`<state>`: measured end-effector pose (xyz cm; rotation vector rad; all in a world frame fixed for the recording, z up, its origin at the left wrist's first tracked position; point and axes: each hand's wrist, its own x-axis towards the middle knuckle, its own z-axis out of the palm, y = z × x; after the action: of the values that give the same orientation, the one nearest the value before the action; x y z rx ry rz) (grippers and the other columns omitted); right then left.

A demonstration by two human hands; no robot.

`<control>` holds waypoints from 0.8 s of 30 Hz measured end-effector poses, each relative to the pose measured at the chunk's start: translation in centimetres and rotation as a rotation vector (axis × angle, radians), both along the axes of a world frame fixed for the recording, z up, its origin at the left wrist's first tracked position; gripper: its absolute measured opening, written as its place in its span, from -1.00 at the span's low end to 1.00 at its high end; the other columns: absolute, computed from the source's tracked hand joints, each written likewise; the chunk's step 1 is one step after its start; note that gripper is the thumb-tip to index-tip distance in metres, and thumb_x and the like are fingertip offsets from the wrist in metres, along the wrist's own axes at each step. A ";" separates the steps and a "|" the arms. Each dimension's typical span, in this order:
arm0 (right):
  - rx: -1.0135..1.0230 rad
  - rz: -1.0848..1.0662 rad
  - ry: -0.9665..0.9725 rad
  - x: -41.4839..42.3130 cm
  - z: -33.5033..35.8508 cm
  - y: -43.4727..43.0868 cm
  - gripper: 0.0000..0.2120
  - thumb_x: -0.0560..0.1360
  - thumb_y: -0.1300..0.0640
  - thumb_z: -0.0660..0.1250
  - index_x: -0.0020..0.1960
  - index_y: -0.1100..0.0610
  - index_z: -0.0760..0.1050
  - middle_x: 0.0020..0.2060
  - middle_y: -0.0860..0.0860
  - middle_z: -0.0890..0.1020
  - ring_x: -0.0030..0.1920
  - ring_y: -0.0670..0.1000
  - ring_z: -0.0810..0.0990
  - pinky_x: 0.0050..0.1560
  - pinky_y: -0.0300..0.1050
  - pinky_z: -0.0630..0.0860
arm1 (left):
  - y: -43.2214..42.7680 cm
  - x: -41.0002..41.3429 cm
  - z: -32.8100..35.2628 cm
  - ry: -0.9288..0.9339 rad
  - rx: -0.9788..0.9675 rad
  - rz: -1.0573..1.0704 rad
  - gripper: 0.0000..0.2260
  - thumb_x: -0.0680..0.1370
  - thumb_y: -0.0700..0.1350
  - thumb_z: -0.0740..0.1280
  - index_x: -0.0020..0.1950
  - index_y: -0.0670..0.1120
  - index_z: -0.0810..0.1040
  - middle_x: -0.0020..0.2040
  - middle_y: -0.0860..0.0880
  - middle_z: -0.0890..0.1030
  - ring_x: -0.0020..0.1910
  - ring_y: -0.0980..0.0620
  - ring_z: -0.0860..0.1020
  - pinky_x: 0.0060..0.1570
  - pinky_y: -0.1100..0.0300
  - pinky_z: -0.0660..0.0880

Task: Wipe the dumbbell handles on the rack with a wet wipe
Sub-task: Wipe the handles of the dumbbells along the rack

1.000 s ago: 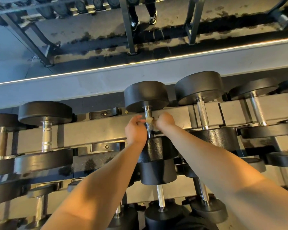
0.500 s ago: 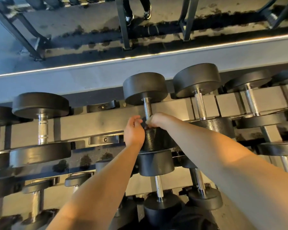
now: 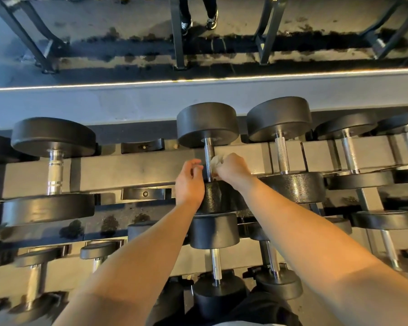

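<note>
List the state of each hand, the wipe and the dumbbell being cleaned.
left hand: fingers curled beside the handle, holding nothing visible
right hand: grips the wet wipe
wet wipe: bunched, pressed against the handle
dumbbell handle: upper part bare, lower part between both hands
dumbbell: seated on the rack

The right hand (image 3: 233,169) slides back up the handle (image 3: 209,151) off the lower weight head, and the crumpled wet wipe (image 3: 216,162), hidden half a second ago, shows again; left hand (image 3: 190,182) loosens, fingers lifting slightly.
</note>
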<state>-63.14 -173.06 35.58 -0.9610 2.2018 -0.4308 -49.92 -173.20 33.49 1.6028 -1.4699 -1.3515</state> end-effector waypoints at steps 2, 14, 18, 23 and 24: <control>-0.089 -0.006 0.000 0.5 -0.4 0.7 -0.82 0.59 0.00 0.32 -0.05 0.10 0.59 -0.15 0.01 0.63 -0.12 0.00 0.62 -0.05 -0.05 0.60 | 0.2 0.2 0.1 0.022 -0.046 -0.067 -0.87 0.66 0.06 0.25 0.21 0.17 0.47 0.05 0.16 0.60 -0.01 0.18 0.59 -0.05 0.20 0.53; -0.235 -0.040 -0.200 1.4 -0.4 2.1 -0.72 0.52 -0.06 0.36 0.21 -0.07 0.62 -0.01 -0.13 0.69 0.05 -0.04 0.62 0.16 0.03 0.56 | -5.8 0.0 0.2 -0.009 -0.141 -0.134 -0.75 0.61 -0.21 0.33 -0.08 0.17 0.57 0.00 0.07 0.67 -0.01 0.03 0.65 0.01 0.00 0.64; -0.211 -0.085 -0.058 1.9 0.0 1.8 -0.81 0.53 0.03 0.22 0.04 -0.07 0.60 -0.13 -0.11 0.65 -0.05 0.01 0.61 0.04 0.03 0.57 | -8.0 -2.2 -0.5 -0.133 -0.239 -0.274 -0.79 0.62 -0.16 0.32 0.15 0.09 0.67 0.21 0.01 0.59 0.10 0.04 0.61 0.16 0.11 0.57; -0.155 -0.057 0.026 1.5 0.3 1.6 -0.82 0.52 0.02 0.21 0.00 -0.08 0.59 -0.11 -0.08 0.63 -0.08 0.05 0.55 0.02 0.01 0.55 | -7.5 -3.2 -1.6 -0.243 -0.262 -0.454 -0.69 0.68 -0.14 0.25 0.42 0.00 0.52 0.38 -0.04 0.33 0.17 0.10 0.43 0.23 0.31 0.32; -0.150 -0.064 0.031 1.5 0.3 1.5 -0.80 0.54 0.03 0.21 0.03 -0.07 0.60 -0.09 -0.08 0.63 -0.09 0.05 0.54 0.02 0.00 0.54 | -7.8 -3.1 -1.8 -0.202 -0.245 -0.399 -0.72 0.67 -0.16 0.24 0.36 -0.01 0.56 0.34 -0.06 0.40 0.19 0.08 0.46 0.22 0.28 0.35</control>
<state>-61.62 -171.54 35.90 -0.9837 2.2580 -0.6223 -53.06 -180.99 31.65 1.3664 -2.0751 -1.1753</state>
